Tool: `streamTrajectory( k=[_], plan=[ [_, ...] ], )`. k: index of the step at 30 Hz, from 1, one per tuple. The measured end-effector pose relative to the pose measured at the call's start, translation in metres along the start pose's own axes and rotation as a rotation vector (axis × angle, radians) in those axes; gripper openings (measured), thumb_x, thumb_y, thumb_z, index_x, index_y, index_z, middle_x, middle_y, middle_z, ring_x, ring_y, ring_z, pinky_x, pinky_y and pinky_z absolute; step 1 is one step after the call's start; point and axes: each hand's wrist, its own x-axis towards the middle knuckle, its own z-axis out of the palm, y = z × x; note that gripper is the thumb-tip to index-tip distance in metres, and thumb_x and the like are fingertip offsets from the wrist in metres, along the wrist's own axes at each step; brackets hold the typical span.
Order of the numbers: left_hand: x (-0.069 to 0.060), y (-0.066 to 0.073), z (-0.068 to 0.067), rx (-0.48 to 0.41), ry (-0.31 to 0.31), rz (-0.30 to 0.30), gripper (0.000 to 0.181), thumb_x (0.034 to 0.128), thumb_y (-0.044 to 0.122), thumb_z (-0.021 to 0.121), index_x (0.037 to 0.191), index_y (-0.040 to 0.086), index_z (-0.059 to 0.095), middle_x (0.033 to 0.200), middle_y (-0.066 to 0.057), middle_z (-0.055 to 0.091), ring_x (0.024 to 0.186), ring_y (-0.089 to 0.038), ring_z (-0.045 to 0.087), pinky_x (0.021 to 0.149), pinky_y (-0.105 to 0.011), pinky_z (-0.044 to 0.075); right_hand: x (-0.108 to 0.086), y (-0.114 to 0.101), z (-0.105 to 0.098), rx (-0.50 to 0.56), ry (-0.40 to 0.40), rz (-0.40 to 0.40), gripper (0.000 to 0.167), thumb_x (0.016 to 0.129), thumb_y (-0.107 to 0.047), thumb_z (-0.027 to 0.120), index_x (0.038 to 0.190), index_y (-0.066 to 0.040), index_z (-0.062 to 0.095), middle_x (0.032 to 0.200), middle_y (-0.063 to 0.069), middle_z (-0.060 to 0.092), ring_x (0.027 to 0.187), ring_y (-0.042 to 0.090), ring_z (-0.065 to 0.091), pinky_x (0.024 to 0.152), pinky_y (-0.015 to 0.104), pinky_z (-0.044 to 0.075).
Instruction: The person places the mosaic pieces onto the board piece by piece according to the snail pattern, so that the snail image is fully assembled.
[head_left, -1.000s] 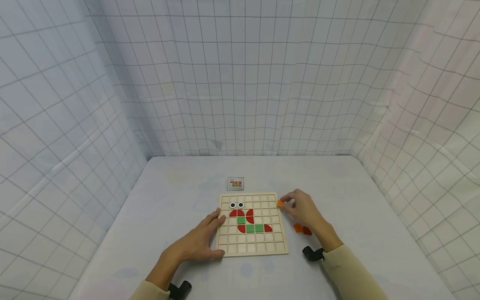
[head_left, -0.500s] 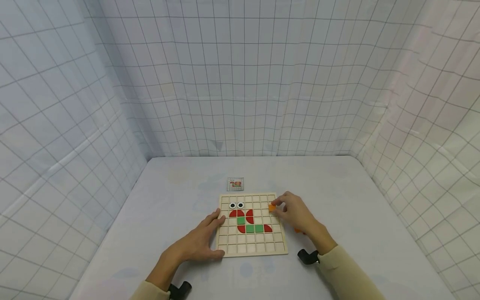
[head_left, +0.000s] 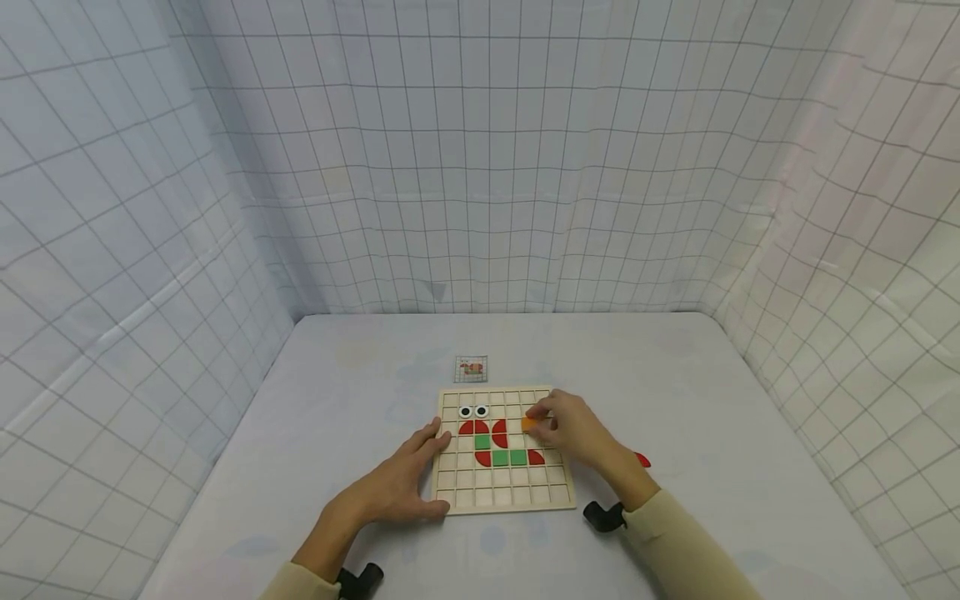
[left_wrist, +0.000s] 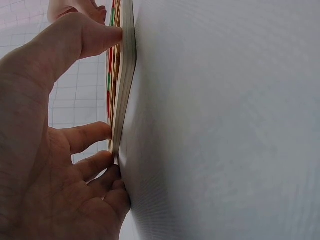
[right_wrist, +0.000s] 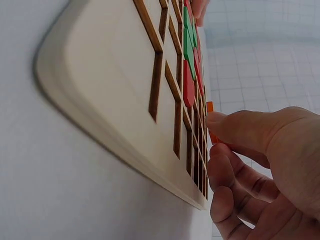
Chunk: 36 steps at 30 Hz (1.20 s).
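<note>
A pale wooden grid board (head_left: 502, 497) lies on the table. Red quarter-round tiles and green square tiles (head_left: 500, 457) fill some of its cells, and two round eye tiles (head_left: 473, 412) sit near the top left. My right hand (head_left: 576, 427) pinches an orange tile (head_left: 528, 424) between thumb and index finger, over the board's right half. In the right wrist view this orange tile (right_wrist: 210, 106) shows mostly edge-on, partly covered by the thumb. Along the board's left edge rests my left hand (head_left: 401, 483), fingers spread, with the thumb at the near left corner.
Behind the board lies a small picture card (head_left: 471, 369) with a coloured grid pattern. A red tile (head_left: 642, 459) peeks out beside the right forearm, which hides more of the table there. White grid-lined curtains (head_left: 480, 167) enclose the table's back and sides.
My right hand has moved left from the board's right edge to over its cells, carrying the orange tile. The forearm now covers the loose orange tile. My left hand has stayed put.
</note>
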Motion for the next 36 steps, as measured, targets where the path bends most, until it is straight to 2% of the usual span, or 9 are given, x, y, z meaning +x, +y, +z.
streamTrajectory(
  k=[16, 20, 27, 36],
  plan=[
    [-0.001, 0.0, 0.001, 0.0, 0.005, 0.0, 0.114, 0.0878, 0.045, 0.094, 0.181, 0.008, 0.04, 0.197, -0.016, 0.02, 0.181, -0.047, 0.028, 0.136, -0.072, 0.043, 0.005, -0.009, 0.008, -0.037, -0.015, -0.025, 0.019, 0.103, -0.016, 0.091, 0.12, -0.01, 0.088, 0.104, -0.004, 0.076, 0.095, 0.011, 0.063, 0.086, 0.027, 0.058],
    [-0.001, 0.0, 0.001, 0.001, 0.006, 0.003, 0.114, 0.0879, 0.045, 0.094, 0.181, 0.008, 0.04, 0.196, -0.017, 0.02, 0.18, -0.047, 0.028, 0.136, -0.072, 0.043, 0.006, -0.009, 0.01, -0.034, -0.011, -0.045, 0.019, 0.102, -0.014, 0.091, 0.12, -0.008, 0.088, 0.104, -0.003, 0.078, 0.095, 0.011, 0.064, 0.087, 0.029, 0.06],
    [-0.001, 0.0, 0.001, 0.001, 0.009, 0.007, 0.114, 0.088, 0.045, 0.093, 0.182, 0.008, 0.04, 0.196, -0.017, 0.02, 0.181, -0.047, 0.028, 0.136, -0.072, 0.042, 0.008, -0.01, 0.012, -0.021, -0.015, -0.033, 0.019, 0.103, -0.015, 0.091, 0.121, -0.009, 0.088, 0.106, -0.003, 0.079, 0.095, 0.011, 0.065, 0.091, 0.032, 0.063],
    [-0.001, 0.001, 0.001, 0.001, 0.005, 0.007, 0.114, 0.0879, 0.045, 0.094, 0.181, 0.006, 0.041, 0.196, -0.018, 0.022, 0.18, -0.047, 0.028, 0.136, -0.072, 0.043, 0.007, -0.01, 0.016, -0.011, -0.001, -0.044, 0.015, 0.105, -0.013, 0.088, 0.119, -0.01, 0.087, 0.106, -0.002, 0.079, 0.094, 0.01, 0.066, 0.088, 0.031, 0.063]
  ],
)
